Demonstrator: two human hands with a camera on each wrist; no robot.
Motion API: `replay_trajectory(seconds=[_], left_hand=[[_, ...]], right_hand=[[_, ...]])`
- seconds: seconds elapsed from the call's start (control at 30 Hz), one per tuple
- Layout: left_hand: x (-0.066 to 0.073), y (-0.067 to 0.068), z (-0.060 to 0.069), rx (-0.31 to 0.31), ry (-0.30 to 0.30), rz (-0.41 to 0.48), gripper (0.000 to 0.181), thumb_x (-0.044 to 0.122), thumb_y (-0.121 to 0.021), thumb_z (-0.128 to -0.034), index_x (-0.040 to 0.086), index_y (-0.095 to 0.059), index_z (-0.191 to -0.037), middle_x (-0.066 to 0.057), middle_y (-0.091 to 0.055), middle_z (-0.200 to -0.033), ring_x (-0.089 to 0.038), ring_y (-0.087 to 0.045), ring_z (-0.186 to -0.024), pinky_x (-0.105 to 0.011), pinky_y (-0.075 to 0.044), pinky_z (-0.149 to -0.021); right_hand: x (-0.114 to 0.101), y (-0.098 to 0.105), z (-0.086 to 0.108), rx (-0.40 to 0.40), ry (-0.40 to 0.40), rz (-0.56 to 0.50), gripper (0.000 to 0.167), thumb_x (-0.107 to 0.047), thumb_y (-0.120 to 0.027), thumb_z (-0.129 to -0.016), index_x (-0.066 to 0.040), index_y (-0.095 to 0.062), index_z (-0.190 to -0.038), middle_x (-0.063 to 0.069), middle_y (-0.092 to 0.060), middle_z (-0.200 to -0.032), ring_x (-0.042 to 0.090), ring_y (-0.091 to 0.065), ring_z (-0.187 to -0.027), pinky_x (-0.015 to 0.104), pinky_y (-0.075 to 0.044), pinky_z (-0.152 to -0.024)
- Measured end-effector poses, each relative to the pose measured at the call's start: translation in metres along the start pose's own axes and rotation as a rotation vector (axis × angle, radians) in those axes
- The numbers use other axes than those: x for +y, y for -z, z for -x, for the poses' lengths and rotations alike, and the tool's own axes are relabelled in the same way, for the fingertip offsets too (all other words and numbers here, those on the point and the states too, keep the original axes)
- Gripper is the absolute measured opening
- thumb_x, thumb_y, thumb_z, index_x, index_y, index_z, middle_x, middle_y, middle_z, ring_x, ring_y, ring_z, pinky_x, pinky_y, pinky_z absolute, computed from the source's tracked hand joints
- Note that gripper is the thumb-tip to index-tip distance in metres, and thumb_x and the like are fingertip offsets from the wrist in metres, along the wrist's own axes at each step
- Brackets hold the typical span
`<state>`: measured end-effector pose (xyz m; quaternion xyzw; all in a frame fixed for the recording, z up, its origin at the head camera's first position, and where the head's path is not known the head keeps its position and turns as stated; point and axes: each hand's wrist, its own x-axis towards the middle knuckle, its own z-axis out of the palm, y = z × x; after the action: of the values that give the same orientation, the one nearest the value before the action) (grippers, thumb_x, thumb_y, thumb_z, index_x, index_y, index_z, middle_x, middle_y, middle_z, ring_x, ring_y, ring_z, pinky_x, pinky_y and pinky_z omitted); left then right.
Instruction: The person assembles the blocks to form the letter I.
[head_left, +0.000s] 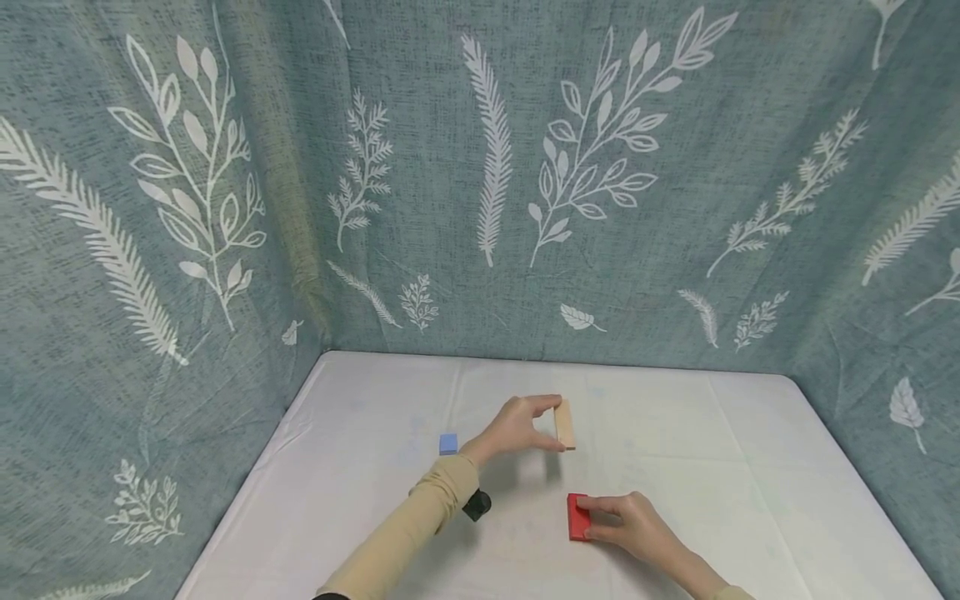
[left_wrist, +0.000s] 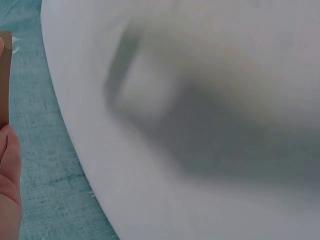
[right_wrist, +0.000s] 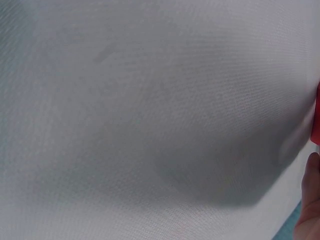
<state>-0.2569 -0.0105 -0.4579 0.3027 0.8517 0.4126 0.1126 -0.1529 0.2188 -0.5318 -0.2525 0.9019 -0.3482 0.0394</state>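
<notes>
My left hand (head_left: 517,427) pinches a light wooden block (head_left: 565,425) by its two ends, between thumb and fingers. Its shadow lies apart from it on the white cloth, so the block is held above the table. In the left wrist view the wooden block (left_wrist: 5,82) shows at the left edge. Nearer to me, my right hand (head_left: 636,525) grips a red block (head_left: 578,518) between thumb and fingers. The right wrist view catches only a sliver of the red block (right_wrist: 316,117); whether it touches the table cannot be told.
A small blue block (head_left: 447,444) lies on the white-covered table (head_left: 675,425), left of my left wrist. Something small and black (head_left: 477,505) shows beside the left sleeve; whether it is worn or lies there is unclear. Green leaf-patterned curtains (head_left: 450,208) surround the table.
</notes>
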Motion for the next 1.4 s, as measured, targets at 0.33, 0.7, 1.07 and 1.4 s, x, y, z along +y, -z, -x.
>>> replay_trajectory(seconds=[0.33, 0.7, 1.07, 1.4], left_hand=[[-0.001, -0.015, 0.000, -0.005, 0.006, -0.018, 0.072, 0.023, -0.080, -0.0756, 0.006, -0.048, -0.138, -0.009, -0.048, -0.143, -0.029, -0.052, -0.127, -0.032, -0.048, -0.104], [-0.003, -0.020, 0.001, -0.005, 0.008, -0.046, 0.072, 0.021, -0.080, -0.0756, 0.004, -0.048, -0.138, -0.009, -0.049, -0.143, -0.026, -0.053, -0.126, -0.030, -0.048, -0.104], [-0.008, -0.032, 0.001, -0.025, 0.009, -0.085, 0.072, 0.021, -0.080, -0.0757, 0.005, -0.049, -0.138, -0.008, -0.049, -0.143, -0.027, -0.054, -0.125, -0.028, -0.048, -0.104], [-0.012, -0.037, 0.001, -0.036, -0.023, -0.126, 0.073, 0.022, -0.081, -0.0750, 0.001, -0.048, -0.137, -0.011, -0.049, -0.143, -0.028, -0.055, -0.124, -0.029, -0.049, -0.103]], right_hand=[[0.005, -0.002, 0.001, 0.034, 0.054, 0.001, 0.040, -0.031, -0.075, -0.079, -0.008, -0.071, -0.111, 0.007, -0.073, -0.106, 0.016, -0.068, -0.100, 0.028, -0.060, -0.080], [0.004, -0.002, 0.001, 0.047, 0.054, 0.015, 0.039, -0.031, -0.076, -0.078, -0.008, -0.072, -0.110, 0.009, -0.073, -0.104, 0.019, -0.069, -0.099, 0.028, -0.060, -0.078], [0.003, -0.004, 0.003, 0.061, 0.055, 0.010, 0.038, -0.027, -0.076, -0.077, -0.008, -0.072, -0.110, 0.007, -0.073, -0.104, 0.016, -0.069, -0.100, 0.028, -0.060, -0.079], [0.005, -0.005, 0.002, 0.048, 0.046, -0.004, 0.039, -0.028, -0.075, -0.078, -0.007, -0.071, -0.111, 0.008, -0.072, -0.106, 0.017, -0.068, -0.102, 0.029, -0.060, -0.080]])
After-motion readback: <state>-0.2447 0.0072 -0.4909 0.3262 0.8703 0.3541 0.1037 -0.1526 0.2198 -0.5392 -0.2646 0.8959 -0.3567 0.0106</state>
